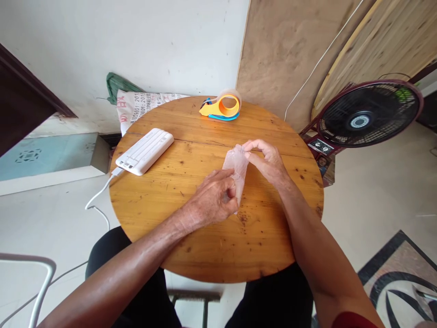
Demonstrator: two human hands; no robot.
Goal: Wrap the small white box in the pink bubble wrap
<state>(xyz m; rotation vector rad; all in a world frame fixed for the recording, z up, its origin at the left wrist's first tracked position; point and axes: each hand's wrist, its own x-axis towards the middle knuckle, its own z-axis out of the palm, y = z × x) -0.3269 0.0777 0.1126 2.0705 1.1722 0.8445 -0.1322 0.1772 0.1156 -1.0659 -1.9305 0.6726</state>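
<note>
A flat, narrow packet of whitish, see-through plastic wrap (pixel 236 160) lies near the middle of the round wooden table (pixel 205 246). What is inside it, if anything, I cannot make out. My left hand (pixel 216 196) is closed around its lower left side, fingers curled and one finger across the front. With thumb and fingertips, my right hand (pixel 268 161) pinches the packet's upper right corner. Beyond both hands, a yellow and blue tape dispenser (pixel 211 109) with a roll of clear tape stands at the table's far side.
On the table's left lies a white power bank (pixel 145 152) with a white cable (pixel 99 196) running down off the edge. A dark red fan (pixel 362 118) stands right of the table. Behind it are a white wall and a wooden board (pixel 276 54). A printed sack (pixel 136 107) sits at the back left.
</note>
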